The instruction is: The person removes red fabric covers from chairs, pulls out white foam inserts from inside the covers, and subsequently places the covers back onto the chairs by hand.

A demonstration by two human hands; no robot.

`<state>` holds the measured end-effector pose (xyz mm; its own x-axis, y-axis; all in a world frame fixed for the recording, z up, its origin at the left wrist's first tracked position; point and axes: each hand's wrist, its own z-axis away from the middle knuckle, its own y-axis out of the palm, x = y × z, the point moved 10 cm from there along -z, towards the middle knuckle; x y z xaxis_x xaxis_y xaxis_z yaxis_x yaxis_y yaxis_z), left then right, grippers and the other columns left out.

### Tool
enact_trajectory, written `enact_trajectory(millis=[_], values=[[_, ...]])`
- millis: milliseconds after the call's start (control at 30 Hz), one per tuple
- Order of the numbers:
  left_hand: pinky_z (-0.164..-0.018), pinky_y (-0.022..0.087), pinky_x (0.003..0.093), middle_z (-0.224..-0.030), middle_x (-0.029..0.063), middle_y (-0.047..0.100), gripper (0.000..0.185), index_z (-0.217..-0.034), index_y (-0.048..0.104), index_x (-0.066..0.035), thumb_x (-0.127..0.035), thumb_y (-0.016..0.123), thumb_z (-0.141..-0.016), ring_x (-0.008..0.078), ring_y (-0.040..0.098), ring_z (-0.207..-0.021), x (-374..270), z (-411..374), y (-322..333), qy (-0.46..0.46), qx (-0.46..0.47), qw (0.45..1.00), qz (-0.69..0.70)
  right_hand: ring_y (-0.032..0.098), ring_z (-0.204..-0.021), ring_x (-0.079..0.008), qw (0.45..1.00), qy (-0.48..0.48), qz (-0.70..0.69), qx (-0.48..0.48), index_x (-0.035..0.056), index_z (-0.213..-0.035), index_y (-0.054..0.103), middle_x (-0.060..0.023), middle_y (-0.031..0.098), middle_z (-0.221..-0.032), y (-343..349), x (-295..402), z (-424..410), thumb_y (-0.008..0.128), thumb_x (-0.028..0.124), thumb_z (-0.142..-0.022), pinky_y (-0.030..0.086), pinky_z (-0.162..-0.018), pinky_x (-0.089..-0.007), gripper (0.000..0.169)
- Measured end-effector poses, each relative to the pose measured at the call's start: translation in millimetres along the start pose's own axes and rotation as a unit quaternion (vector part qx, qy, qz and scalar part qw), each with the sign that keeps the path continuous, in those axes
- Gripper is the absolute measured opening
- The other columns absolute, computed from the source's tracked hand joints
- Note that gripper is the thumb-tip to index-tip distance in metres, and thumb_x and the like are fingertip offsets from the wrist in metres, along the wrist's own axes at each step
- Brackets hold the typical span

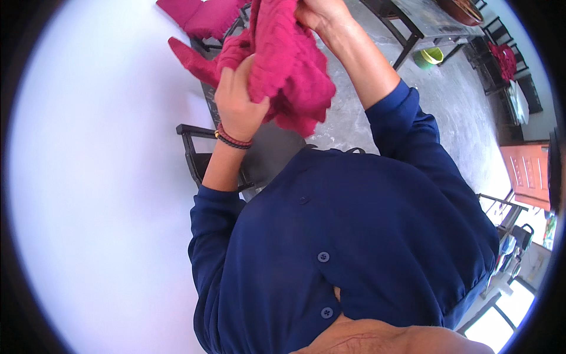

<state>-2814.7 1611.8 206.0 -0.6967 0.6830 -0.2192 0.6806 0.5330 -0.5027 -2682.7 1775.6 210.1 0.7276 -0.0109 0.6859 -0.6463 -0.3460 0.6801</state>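
Observation:
A crimson ruffled cloth [283, 57] hangs bunched in front of me, its lower folds loose in the air. My left hand [239, 99], with braided bracelets at the wrist, is closed on its left side. One narrow flap of the fabric sticks out to the left beyond this hand. At the top edge of the view, my right hand [320, 13] grips the upper part of the cloth, and some of its fingers are hidden behind the folds or cut off by the frame. Below the cloth is the dark seat [276, 152] of a wooden chair or bench.
A black wooden armrest [196, 130] stands against the white wall [101, 177]. Crimson cushions or covers [210, 17] lie at upper left. To the upper right are a dark-framed table [420, 22], a green bucket [426, 58] on the concrete floor [446, 101], and more crimson fabric [503, 59].

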Motion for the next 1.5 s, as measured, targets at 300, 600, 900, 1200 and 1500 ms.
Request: enact_trajectory(millis=[300, 600, 900, 1200, 1500], values=[[-0.084, 0.042, 0.0304, -0.106, 0.0106, 0.059, 0.033, -0.107, 0.055, 0.008, -0.019, 0.055, -0.088, 0.0186, 0.055, -0.094, 104.3, 9.2, 45.7, -0.378, -0.163, 0.835, 0.366, 0.058, -0.072, -0.0128, 0.975, 0.197, 0.032, -0.092, 0.0060, -0.092, 0.056, -0.0050, 0.062, -0.084, -205.9, -68.1, 81.7, 0.054, 0.013, -0.085, 0.048, -0.070, -0.0270, 0.011], [-0.075, 0.043, 0.0322, -0.093, 0.0141, 0.060, 0.054, -0.097, 0.056, 0.011, -0.041, 0.041, -0.092, 0.0189, 0.055, -0.084, 92.4, 12.2, 82.6, -0.441, -0.051, 0.880, 0.166, 0.056, -0.088, -0.0166, 0.930, 0.067, 0.362, -0.010, 0.0025, -0.113, 0.055, -0.0092, 0.060, -0.101, -181.1, -154.2, 99.4, 0.051, 0.008, -0.083, 0.045, -0.080, -0.0295, 0.031], [-0.050, 0.029, 0.0362, -0.055, 0.0026, 0.040, 0.049, -0.065, 0.046, 0.002, -0.036, 0.038, -0.095, 0.0129, 0.037, -0.056, 18.8, 5.6, 112.7, -0.305, 0.068, 0.926, 0.209, 0.052, -0.107, -0.0219, 0.587, -0.217, 0.775, 0.084, 0.0065, -0.110, 0.052, -0.0096, 0.057, -0.110, -71.3, -21.3, 97.7, 0.062, 0.018, -0.078, 0.040, -0.092, -0.0342, 0.036], [-0.051, 0.032, 0.0298, -0.058, -0.0036, 0.042, 0.049, -0.064, 0.047, -0.001, -0.035, 0.033, -0.096, 0.0069, 0.037, -0.057, 26.0, 51.3, 132.2, -0.353, 0.168, 0.856, 0.337, 0.050, -0.107, -0.0226, 0.804, -0.057, 0.548, 0.222, 0.0048, -0.116, 0.052, -0.0118, 0.054, -0.117, -127.5, 7.2, 130.4, 0.065, 0.019, -0.077, 0.038, -0.095, -0.0338, 0.044], [-0.063, 0.043, 0.0268, -0.072, 0.0024, 0.061, 0.051, -0.082, 0.061, 0.007, -0.035, 0.036, -0.096, 0.0091, 0.052, -0.067, 38.9, 54.3, 110.0, -0.414, 0.039, 0.845, 0.336, 0.058, -0.080, -0.0275, 0.761, -0.208, 0.589, 0.176, 0.0028, -0.091, 0.056, -0.0144, 0.060, -0.088, -135.3, -12.2, 148.8, 0.059, 0.015, -0.074, 0.046, -0.070, -0.0357, 0.021]])
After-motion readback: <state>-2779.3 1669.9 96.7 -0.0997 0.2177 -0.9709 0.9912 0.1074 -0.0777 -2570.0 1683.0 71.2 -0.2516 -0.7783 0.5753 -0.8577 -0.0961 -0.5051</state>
